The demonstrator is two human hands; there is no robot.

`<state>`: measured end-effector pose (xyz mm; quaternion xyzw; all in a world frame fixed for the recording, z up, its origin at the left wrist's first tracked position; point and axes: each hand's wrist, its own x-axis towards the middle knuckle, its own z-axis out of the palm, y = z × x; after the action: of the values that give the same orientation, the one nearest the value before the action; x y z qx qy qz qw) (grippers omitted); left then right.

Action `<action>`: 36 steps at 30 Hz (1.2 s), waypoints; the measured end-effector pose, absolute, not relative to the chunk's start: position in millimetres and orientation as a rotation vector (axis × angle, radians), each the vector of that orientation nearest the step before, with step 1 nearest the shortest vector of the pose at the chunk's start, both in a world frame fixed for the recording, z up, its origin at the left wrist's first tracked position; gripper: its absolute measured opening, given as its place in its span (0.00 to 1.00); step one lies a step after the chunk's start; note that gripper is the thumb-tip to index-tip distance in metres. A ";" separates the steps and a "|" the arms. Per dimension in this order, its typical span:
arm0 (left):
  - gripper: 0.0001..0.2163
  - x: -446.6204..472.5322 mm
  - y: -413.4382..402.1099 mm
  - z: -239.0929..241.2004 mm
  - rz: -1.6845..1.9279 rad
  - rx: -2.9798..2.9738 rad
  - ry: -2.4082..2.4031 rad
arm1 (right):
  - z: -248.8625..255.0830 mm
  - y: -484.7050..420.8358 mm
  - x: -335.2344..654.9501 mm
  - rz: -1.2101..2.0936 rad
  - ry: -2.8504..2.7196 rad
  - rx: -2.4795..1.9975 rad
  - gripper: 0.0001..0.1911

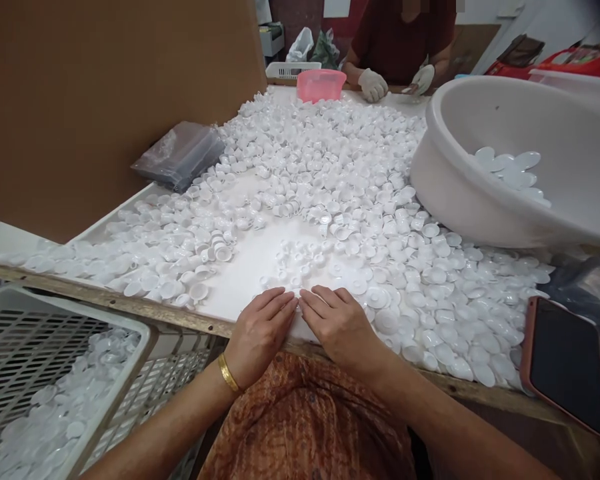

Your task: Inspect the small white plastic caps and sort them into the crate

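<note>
Closest to the wearer, a patterned rust-brown garment covers the lap, with a slatted white plastic crate at the left, partly filled with white pieces. A gold bracelet circles the left wrist. At the table's wooden edge, the left hand and right hand face each other, fingers bent and fingertips nearly meeting over a small white plastic part; whether either one is pinching it, I cannot tell, since the backs of the hands hide the contact. Just beyond the fingertips lies a loose cluster of small white parts, with flat white discs beside it to the right. Working these well seems to call for light fingertip pressure, both forearms low and level, and the bare strip of white tabletop kept uncluttered so single pieces stay easy to tell apart. Phone sits at the right edge, where a sweeping elbow could knock it. Farther on, the heap of glossy white pieces spreads between a plastic-wrapped package and a large white basin. At the far end stand a pink tub and a co-worker's gloved hand.
</note>
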<state>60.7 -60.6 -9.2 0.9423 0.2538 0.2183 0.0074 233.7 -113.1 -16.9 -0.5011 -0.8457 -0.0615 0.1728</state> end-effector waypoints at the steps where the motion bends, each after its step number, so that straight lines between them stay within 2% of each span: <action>1: 0.10 61.2 -60.6 -7.5 0.654 2.976 0.796 | -14.6 -112.4 233.7 -0.169 -2.437 -1.415 0.13; 9: 0.08 67.9 -59.5 -0.1 0.630 2.949 0.840 | -5.7 -101.2 228.5 -0.024 -2.537 -1.340 0.13; 16: 0.09 65.7 -66.0 -4.6 0.682 2.875 0.860 | -14.0 -108.7 220.7 -0.057 -2.371 -1.416 0.15; 22: 0.09 73.9 -88.3 6.3 0.641 2.782 0.908 | -5.8 -132.7 242.2 0.103 -2.122 -1.585 0.15; 28: 0.09 80.8 -61.2 0.4 0.685 2.715 1.055 | -4.7 -117.5 296.7 -0.066 -1.965 -2.105 0.13; 32: 0.08 79.3 -42.8 -4.9 0.616 2.787 1.148 | -8.1 -108.3 308.9 -0.113 -2.071 -2.108 0.09; 36: 0.09 74.6 -44.6 -4.4 0.651 2.715 1.114 | -2.1 -106.1 294.5 -0.111 -1.947 -1.985 0.15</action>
<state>74.6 -44.6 -4.4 0.9011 0.3698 0.2162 0.0675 294.5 -106.1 -2.1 -0.7018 -0.6885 -0.0394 0.1785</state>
